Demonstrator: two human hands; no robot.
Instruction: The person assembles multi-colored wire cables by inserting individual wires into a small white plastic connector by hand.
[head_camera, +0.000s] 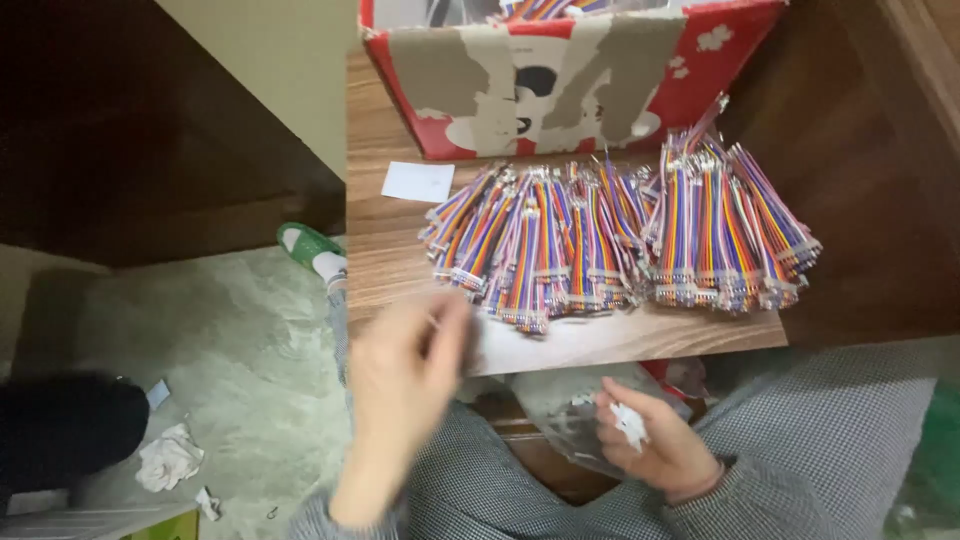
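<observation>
Holding a clear plastic bag (570, 415) low over the lap, the right hand (655, 440) curls its fingers around the bag's crumpled top, with a small white piece pinched between thumb and forefinger. The bag hangs just below the near edge of the wooden table (620, 335), in front of the checked trousers (830, 440).

The left hand (405, 365) is raised at the table's near left corner, blurred by motion; its fingers look loosely bent, and whether it grips anything cannot be told.

On the table, just beyond both hands, lie bundles of rainbow ribbon cables (620, 235) with white connectors at their ends, fanned out in overlapping rows across most of the tabletop. Behind them stands a red and white cardboard box (570, 85), with more of the same cables showing at its open top. A small white paper slip (418, 182) rests on the wood to the left of the cables.

On the floor to the left sits a green slipper (312, 250) near the table's edge, and farther left some crumpled white tissue (170, 458) beside a dark object (65, 420).
</observation>
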